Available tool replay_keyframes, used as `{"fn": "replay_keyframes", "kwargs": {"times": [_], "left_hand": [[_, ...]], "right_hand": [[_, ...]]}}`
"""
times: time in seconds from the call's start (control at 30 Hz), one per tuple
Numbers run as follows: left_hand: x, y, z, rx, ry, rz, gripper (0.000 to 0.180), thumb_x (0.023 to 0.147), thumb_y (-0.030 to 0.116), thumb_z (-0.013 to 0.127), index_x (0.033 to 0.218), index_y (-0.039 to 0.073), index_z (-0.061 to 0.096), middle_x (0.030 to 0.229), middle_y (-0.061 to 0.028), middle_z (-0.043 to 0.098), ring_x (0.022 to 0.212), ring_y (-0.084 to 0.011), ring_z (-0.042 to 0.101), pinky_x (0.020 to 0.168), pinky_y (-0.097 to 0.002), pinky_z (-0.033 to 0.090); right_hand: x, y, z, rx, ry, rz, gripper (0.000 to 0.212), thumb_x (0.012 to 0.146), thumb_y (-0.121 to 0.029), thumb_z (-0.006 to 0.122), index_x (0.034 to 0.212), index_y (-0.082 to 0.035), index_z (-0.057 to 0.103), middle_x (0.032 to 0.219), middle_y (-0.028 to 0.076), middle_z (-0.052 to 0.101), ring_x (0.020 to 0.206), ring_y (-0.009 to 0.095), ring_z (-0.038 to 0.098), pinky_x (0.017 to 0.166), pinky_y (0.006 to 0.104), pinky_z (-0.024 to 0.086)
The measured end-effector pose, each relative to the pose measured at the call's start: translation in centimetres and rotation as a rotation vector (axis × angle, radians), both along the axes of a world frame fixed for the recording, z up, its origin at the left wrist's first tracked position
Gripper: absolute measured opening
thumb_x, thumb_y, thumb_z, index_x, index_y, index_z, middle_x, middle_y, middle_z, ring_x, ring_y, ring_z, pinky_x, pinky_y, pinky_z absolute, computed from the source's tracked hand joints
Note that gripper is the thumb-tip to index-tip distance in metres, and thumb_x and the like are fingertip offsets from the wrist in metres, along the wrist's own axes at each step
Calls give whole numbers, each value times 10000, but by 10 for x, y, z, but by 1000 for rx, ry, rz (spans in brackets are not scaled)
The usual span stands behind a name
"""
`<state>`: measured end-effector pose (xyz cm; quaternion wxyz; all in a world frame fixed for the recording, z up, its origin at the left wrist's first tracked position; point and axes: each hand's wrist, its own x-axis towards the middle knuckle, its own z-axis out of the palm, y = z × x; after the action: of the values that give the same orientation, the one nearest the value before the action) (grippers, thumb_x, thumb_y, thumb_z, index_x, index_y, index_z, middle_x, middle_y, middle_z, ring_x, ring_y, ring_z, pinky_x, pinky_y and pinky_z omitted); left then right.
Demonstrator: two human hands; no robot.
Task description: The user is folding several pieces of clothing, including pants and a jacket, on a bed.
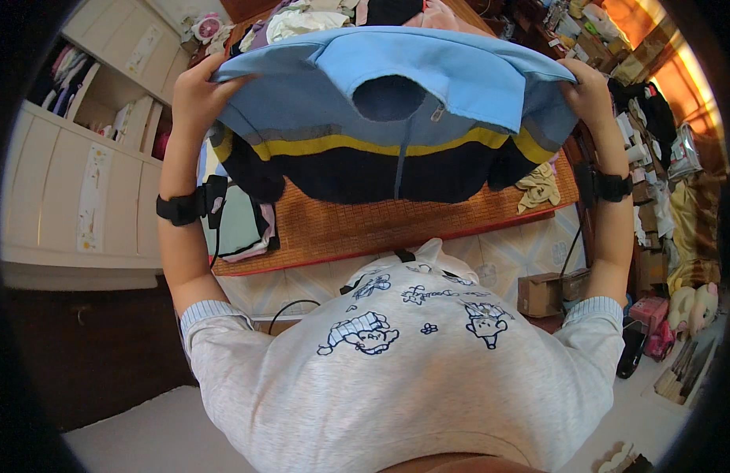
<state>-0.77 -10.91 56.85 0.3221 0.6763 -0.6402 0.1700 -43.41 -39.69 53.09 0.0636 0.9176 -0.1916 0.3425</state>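
A zip-up jacket (345, 162) hangs spread out in front of me, light blue at the top, with a yellow stripe and a dark navy lower part. My left hand (197, 96) grips it at the left shoulder, thumb on the near side. At the opposite shoulder, my right hand (587, 93) is closed on the fabric. The collar opening and a zipper pull face me near the middle. Both sleeves droop, their dark ends over the mat. Most of my fingers are hidden behind the cloth.
Below the jacket lies a brown woven mat (333, 236) with a red edge. Folded clothes (246, 221) sit at its left, a beige cloth (538, 189) at its right. More clothes (309, 24) are heaped at the far side. A pale cabinet (73, 181) stands left; cardboard boxes (541, 294) stand right.
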Motion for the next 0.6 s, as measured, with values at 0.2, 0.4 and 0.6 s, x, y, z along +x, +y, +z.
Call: {"fn": "replay_keyframes", "kwargs": {"times": [0.2, 0.4, 0.6], "left_hand": [[42, -25, -18, 231, -60, 106, 350, 680, 380, 691, 804, 57, 637, 695, -115, 606, 623, -234, 601, 577, -326, 456], [79, -47, -35, 325, 10, -8, 315, 706, 323, 685, 891, 75, 633, 796, -108, 620, 706, -217, 596, 644, -334, 458], [137, -46, -25, 70, -224, 323, 254, 747, 271, 630, 925, 90, 634, 807, -134, 622, 767, -266, 614, 670, -359, 463]], "right_hand": [[25, -69, -5, 41, -42, 122, 268, 712, 37, 495, 965, -33, 551, 874, 118, 519, 863, 296, 533, 750, 323, 426], [27, -84, 5, 6, -116, 10, 236, 765, -27, 514, 991, -74, 563, 910, 102, 533, 890, 283, 537, 759, 325, 427], [44, -73, 20, -353, -365, -55, 82, 776, -73, 504, 786, -14, 560, 726, 140, 530, 733, 286, 521, 702, 330, 431]]}}
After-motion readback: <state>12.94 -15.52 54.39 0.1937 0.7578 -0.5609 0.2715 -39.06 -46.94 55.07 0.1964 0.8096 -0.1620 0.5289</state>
